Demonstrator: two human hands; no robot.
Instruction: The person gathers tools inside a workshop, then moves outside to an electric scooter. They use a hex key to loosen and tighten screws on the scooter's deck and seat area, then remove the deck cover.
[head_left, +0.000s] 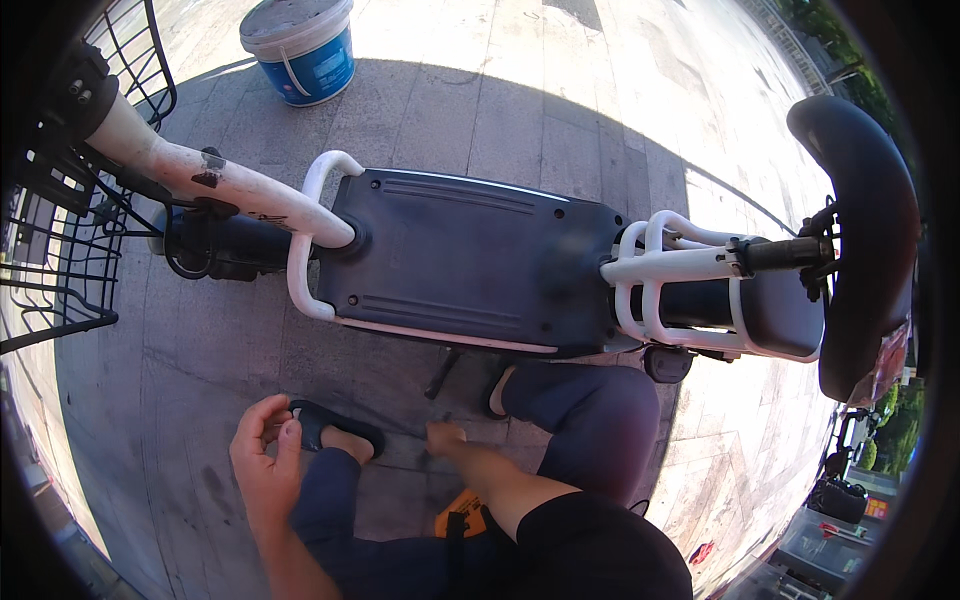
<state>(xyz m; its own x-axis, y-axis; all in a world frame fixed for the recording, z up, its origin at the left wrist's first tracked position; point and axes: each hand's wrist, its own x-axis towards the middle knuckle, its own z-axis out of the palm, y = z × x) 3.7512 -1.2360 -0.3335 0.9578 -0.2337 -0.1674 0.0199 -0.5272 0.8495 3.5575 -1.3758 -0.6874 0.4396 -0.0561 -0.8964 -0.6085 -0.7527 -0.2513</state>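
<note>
In front of me a white electric scooter with a black footboard [450,265] stands crosswise, its steering column [225,190] to the left and black saddle [860,250] to the right. My left hand [268,460] is raised beside my left sandal [335,428], fingers loosely bent, thumb apart, nothing visible in it. Low between my legs, my right hand [445,438] reaches down near the ground, below the footboard's near edge. Its fingers are too small and shaded to make out. Near it, a dark kickstand-like bar [440,375] sticks out from under the scooter.
A blue-and-white lidded bucket [300,60] stands on the paving beyond the scooter. At far left is a black wire basket [70,270]. An orange item with a black strap [460,515] lies between my legs. A black pedal [668,365] juts out near my right knee.
</note>
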